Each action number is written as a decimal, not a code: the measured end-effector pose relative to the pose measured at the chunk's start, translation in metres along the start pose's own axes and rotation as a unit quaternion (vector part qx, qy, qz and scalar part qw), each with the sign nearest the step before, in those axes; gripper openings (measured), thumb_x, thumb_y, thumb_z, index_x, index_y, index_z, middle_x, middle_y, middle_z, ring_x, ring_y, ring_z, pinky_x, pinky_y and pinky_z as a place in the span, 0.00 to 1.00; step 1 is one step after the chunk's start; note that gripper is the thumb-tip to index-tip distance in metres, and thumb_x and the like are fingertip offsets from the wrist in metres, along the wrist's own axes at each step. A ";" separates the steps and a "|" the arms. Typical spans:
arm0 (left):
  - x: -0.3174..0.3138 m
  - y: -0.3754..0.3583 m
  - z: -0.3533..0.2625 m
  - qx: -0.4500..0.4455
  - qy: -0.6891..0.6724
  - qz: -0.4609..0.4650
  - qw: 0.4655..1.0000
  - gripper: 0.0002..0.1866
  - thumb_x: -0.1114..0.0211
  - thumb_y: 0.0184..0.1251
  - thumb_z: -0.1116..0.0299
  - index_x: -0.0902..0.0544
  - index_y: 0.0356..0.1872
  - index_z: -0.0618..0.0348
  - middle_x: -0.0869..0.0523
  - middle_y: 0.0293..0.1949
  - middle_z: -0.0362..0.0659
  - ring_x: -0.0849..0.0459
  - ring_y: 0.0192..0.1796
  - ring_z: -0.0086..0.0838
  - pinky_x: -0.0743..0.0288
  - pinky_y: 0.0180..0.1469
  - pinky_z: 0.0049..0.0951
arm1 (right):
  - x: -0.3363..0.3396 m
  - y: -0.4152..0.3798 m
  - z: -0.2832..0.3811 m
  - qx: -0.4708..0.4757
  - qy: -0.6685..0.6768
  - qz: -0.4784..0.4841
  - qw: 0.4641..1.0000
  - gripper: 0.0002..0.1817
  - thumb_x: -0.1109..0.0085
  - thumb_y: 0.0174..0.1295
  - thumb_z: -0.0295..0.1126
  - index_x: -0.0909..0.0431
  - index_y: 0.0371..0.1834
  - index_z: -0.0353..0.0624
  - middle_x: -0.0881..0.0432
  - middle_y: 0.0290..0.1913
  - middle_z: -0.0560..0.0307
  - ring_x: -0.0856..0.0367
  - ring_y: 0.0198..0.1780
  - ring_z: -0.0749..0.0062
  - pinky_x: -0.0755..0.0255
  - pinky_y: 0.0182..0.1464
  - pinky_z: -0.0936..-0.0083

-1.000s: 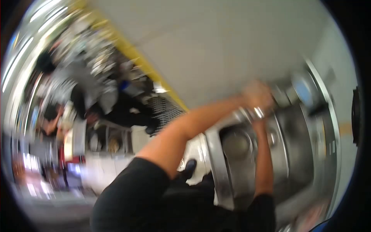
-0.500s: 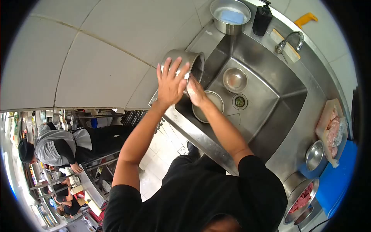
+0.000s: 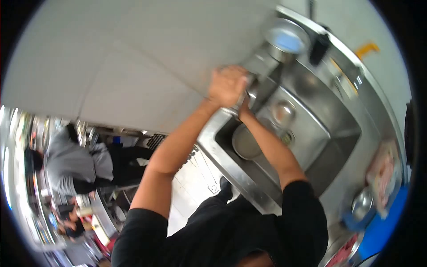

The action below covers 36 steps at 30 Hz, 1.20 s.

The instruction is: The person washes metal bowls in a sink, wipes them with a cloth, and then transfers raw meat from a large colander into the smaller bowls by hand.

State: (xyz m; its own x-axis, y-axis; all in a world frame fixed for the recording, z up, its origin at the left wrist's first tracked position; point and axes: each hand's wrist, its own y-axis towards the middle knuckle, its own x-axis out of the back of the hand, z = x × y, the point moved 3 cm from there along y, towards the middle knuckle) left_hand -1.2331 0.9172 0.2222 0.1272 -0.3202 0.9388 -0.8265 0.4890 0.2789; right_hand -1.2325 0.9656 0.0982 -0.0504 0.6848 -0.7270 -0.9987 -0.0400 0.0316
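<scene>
A metal pot (image 3: 252, 84) is tipped on its side above the sink's left edge, mostly covered by my hands and blurred. My left hand (image 3: 229, 84) lies over its outer side, fingers curved round it. Lower down, my right hand (image 3: 244, 108) is at the pot's mouth, its fingers hidden and smeared by motion. Beneath, a round metal pan (image 3: 246, 144) stands in the sink (image 3: 307, 120), partly behind my right forearm. A small metal bowl (image 3: 283, 112) sits beside it near the drain (image 3: 288, 138).
A metal basin (image 3: 284, 55) with something blue inside stands at the far corner, next to a dark bottle (image 3: 319, 50) and the faucet (image 3: 340, 84). On the right are bagged meat (image 3: 386, 169), a bowl (image 3: 362, 204) and a blue board (image 3: 387, 227). Another person (image 3: 71, 155) works at left.
The view has shifted and blurred. My hands and the pot have moved right and slightly down in the picture. My left hand's fingers, spread before, now curve over the pot.
</scene>
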 end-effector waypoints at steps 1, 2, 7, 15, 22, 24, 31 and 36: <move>0.000 -0.005 0.002 0.021 -0.010 0.012 1.000 0.23 0.62 0.69 0.56 0.24 0.54 0.54 0.24 0.58 0.43 0.32 0.63 0.35 0.46 0.61 0.49 | -0.004 -0.009 0.000 -0.021 0.000 0.015 1.000 0.27 0.59 0.67 0.47 0.37 0.63 0.42 0.31 0.62 0.53 0.34 0.64 0.63 0.40 0.64 0.67; 0.002 -0.010 0.004 0.038 -0.023 0.018 0.999 0.24 0.63 0.69 0.55 0.24 0.54 0.56 0.25 0.59 0.45 0.33 0.64 0.37 0.47 0.60 0.50 | -0.005 -0.016 0.001 -0.041 -0.004 0.023 0.999 0.29 0.58 0.66 0.49 0.38 0.63 0.41 0.32 0.63 0.52 0.33 0.63 0.62 0.38 0.63 0.67; -0.007 -0.018 0.007 0.048 -0.031 -0.011 0.998 0.20 0.54 0.66 0.58 0.25 0.54 0.55 0.24 0.56 0.44 0.31 0.62 0.34 0.46 0.59 0.54 | 0.038 -0.025 -0.008 -0.125 0.052 -0.046 0.990 0.38 0.57 0.62 0.58 0.43 0.66 0.39 0.33 0.63 0.50 0.30 0.61 0.62 0.32 0.59 0.68; 0.017 -0.051 -0.009 0.041 -0.035 -0.103 0.993 0.21 0.53 0.65 0.60 0.27 0.53 0.60 0.25 0.55 0.48 0.31 0.62 0.37 0.46 0.59 0.56 | 0.057 -0.025 0.048 -0.157 -0.051 -0.021 0.986 0.19 0.55 0.65 0.39 0.24 0.47 0.34 0.20 0.44 0.50 0.21 0.46 0.64 0.25 0.49 0.71; 0.010 -0.083 -0.012 0.073 0.003 -0.141 0.987 0.23 0.53 0.66 0.60 0.33 0.59 0.59 0.30 0.60 0.47 0.37 0.67 0.36 0.47 0.59 0.59 | -0.047 -0.047 0.054 -0.183 0.150 -0.089 0.968 0.41 0.65 0.63 0.66 0.45 0.69 0.45 0.41 0.69 0.54 0.43 0.69 0.60 0.50 0.70 0.61; -0.001 -0.094 -0.028 0.056 0.026 -0.171 0.983 0.23 0.51 0.65 0.60 0.33 0.59 0.59 0.31 0.61 0.48 0.39 0.68 0.36 0.46 0.58 0.58 | -0.048 -0.055 0.076 -0.202 0.225 -0.068 0.951 0.41 0.58 0.64 0.62 0.46 0.68 0.38 0.43 0.69 0.52 0.43 0.69 0.63 0.51 0.70 0.64; 0.028 -0.113 -0.062 0.036 -0.158 0.013 0.987 0.23 0.42 0.58 0.67 0.29 0.55 0.62 0.28 0.58 0.51 0.33 0.63 0.42 0.39 0.58 0.48 | 0.038 -0.082 0.117 -0.192 -0.182 0.053 0.963 0.19 0.41 0.58 0.32 0.25 0.50 0.30 0.21 0.47 0.49 0.20 0.46 0.63 0.28 0.52 0.68; 0.035 -0.068 -0.051 -0.129 -0.144 -0.079 0.978 0.41 0.37 0.58 0.48 0.38 0.65 0.66 0.39 0.67 0.59 0.43 0.70 0.49 0.53 0.71 0.44 | 0.005 -0.120 0.189 -0.118 -0.398 0.192 0.889 0.31 0.33 0.42 0.30 0.26 0.55 0.41 0.21 0.48 0.63 0.23 0.46 0.76 0.30 0.50 0.79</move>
State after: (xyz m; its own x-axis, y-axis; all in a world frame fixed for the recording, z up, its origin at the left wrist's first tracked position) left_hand -1.1444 0.9139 0.2463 0.0514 -0.6057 0.7940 -0.6390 0.5910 0.4922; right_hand -1.1140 1.1116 0.2203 -0.4701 0.8822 0.0257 -0.8823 -0.4690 -0.0410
